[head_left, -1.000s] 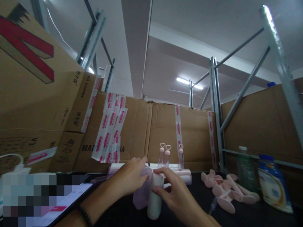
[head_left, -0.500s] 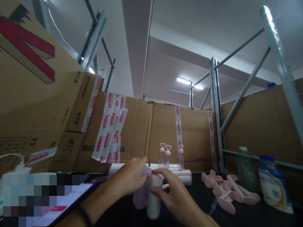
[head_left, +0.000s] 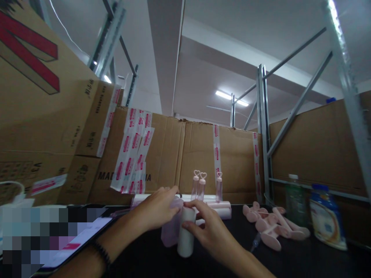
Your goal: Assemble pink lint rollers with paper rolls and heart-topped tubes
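My right hand (head_left: 203, 222) is closed round the upper part of a white cylinder (head_left: 186, 235), which stands upright on the black table. Just left of it is a translucent lilac container (head_left: 170, 228), its side close against the cylinder. My left hand (head_left: 162, 204) reaches over the top of this container with its fingers bent round it; some fingertips are hidden. Behind both hands lie white and pale pink rolls (head_left: 222, 213). Three small clear tubes with pink heart-shaped tops stand there, one of them a little apart on the right (head_left: 219, 189).
Pale pink plastic parts (head_left: 269, 231) lie in a pile at right, before a green bottle (head_left: 296, 200) and a blue-capped bottle (head_left: 327, 216). At left is a lit screen (head_left: 78, 239). A cardboard wall (head_left: 197, 150) and metal posts rise behind the black table (head_left: 226, 258).
The whole view has shifted slightly, so everything appears a little higher and further left. Both hands keep nearly the same places on the container and the cylinder.
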A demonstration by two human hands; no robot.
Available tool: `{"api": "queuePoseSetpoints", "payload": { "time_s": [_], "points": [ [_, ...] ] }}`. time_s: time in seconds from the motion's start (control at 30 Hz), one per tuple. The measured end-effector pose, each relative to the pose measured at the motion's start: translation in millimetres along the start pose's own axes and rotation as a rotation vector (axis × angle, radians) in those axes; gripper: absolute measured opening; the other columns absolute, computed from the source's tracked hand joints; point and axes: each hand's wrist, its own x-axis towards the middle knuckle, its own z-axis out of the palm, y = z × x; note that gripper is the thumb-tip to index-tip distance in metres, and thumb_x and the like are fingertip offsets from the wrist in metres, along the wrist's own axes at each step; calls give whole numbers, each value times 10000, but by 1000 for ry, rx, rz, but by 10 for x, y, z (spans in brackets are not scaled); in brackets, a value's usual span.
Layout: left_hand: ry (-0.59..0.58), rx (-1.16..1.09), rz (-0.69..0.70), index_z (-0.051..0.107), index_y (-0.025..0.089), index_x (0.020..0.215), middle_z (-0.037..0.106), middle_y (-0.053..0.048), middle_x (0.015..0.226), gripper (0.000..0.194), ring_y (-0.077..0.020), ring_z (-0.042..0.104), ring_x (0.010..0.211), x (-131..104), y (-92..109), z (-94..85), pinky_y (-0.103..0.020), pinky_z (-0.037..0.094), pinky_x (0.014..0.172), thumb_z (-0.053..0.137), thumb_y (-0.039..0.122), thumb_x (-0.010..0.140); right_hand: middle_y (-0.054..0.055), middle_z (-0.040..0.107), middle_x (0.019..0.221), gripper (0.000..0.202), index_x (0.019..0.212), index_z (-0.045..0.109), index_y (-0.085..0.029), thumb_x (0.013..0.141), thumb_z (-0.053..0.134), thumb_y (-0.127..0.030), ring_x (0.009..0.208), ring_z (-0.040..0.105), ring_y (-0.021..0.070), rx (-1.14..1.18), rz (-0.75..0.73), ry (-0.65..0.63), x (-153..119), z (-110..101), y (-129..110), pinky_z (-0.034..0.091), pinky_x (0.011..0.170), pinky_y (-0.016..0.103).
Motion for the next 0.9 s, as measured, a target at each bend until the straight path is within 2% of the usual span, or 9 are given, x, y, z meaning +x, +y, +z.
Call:
{"api": "queuePoseSetpoints", "payload": {
  "time_s": [0.13, 0.27, 0.4, 0.5, 0.63, 0.73, 0.8, 0.9],
  "points": [
    [-35, -55, 9, 589, 187, 1200, 680, -123, 1167, 392, -294, 622, 1105, 2, -30, -37, -373, 466, 906, 596, 270, 817, 36, 668, 1171, 300, 1178, 619, -256, 880, 647, -230, 953, 643, 198, -34, 18, 29, -77, -102, 16, 546, 742, 280],
    [-72, -127, 15, 570, 202, 1242, 688, -97, 1162, 451, -264, 650, 1039, -16, -58, -84, -338, 488, 855, 615, 267, 798, 73, 669, 1216, 321, 1212, 614, -238, 896, 638, -288, 969, 643, 232, -78, 50, 74, -202, -299, 134, 548, 763, 324],
    [-128, -200, 41, 582, 201, 1240, 687, -89, 1183, 460, -252, 662, 1016, -15, -34, -115, -340, 497, 871, 634, 261, 787, 68, 703, 1157, 371, 1253, 617, -247, 893, 657, -328, 974, 660, 254, -71, 60, 89, -290, -437, 250, 548, 800, 340],
    [-159, -238, 61, 579, 210, 1259, 674, -80, 1229, 474, -241, 659, 1050, -14, -1, -135, -334, 493, 909, 641, 265, 792, 62, 706, 1146, 410, 1301, 598, -258, 898, 650, -309, 988, 664, 254, -48, 67, 75, -314, -449, 277, 545, 810, 333],
    [-171, -252, 57, 565, 204, 1278, 669, -83, 1239, 490, -239, 659, 1058, -30, 9, -166, -341, 491, 922, 631, 260, 796, 70, 632, 1315, 530, 1404, 521, -285, 888, 625, -225, 1062, 635, 257, -99, 121, 41, -331, -422, 238, 539, 838, 353],
    [-169, -240, 44, 560, 183, 1285, 671, -104, 1228, 512, -263, 656, 1060, -49, 24, -190, -370, 491, 924, 640, 276, 788, 78, 646, 1296, 645, 1480, 448, -280, 868, 625, -183, 1009, 650, 241, -90, 152, 9, -360, -412, 179, 551, 837, 360],
    [-167, -222, 39, 545, 173, 1308, 658, -117, 1255, 546, -275, 643, 1094, -60, 58, -199, -383, 484, 945, 646, 292, 785, 89, 624, 1358, 714, 1523, 391, -265, 859, 636, -167, 1089, 642, 240, -53, 130, -7, -386, -431, 139, 544, 908, 374],
    [-138, -175, 58, 540, 182, 1325, 625, -114, 1323, 562, -282, 588, 1202, -67, 138, -202, -392, 441, 1028, 649, 319, 792, 84, 469, 1547, 774, 1565, 300, -278, 883, 664, -220, 1380, 465, 259, -72, 68, -30, -408, -567, 87, 404, 1119, 457]
  ]
}}
